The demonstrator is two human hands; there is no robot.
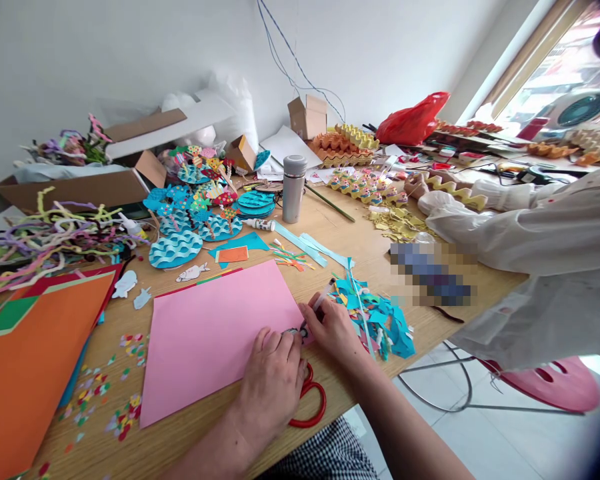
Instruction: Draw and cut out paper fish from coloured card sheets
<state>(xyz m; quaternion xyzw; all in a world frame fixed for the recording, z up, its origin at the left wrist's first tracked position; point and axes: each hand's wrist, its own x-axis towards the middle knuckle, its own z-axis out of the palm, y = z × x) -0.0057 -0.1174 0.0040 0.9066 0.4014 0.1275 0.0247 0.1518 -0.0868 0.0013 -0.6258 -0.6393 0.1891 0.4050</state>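
Note:
A sheet of pink paper (215,327) lies in front of me. My left hand (273,370) rests flat on its lower right part, fingers stretched out. Its fingertips press on a small paper cutout with black lines (291,331), mostly hidden. In my right hand (333,330) is a pen (324,294) with a pale barrel and a dark end, tilted, its lower end at the cutout. Red-handled scissors (321,407) lie beside my left hand near the table edge, their blades hidden. Blue paper scraps (375,307) are heaped right of my right hand.
Orange paper (45,360) and paper dots lie at left, below pipe cleaners (55,233). A fish cutout (193,272), a glue bottle (260,225) and a grey flask (294,190) stand or lie beyond the pink sheet. A person's pale sleeve (525,220) is at right.

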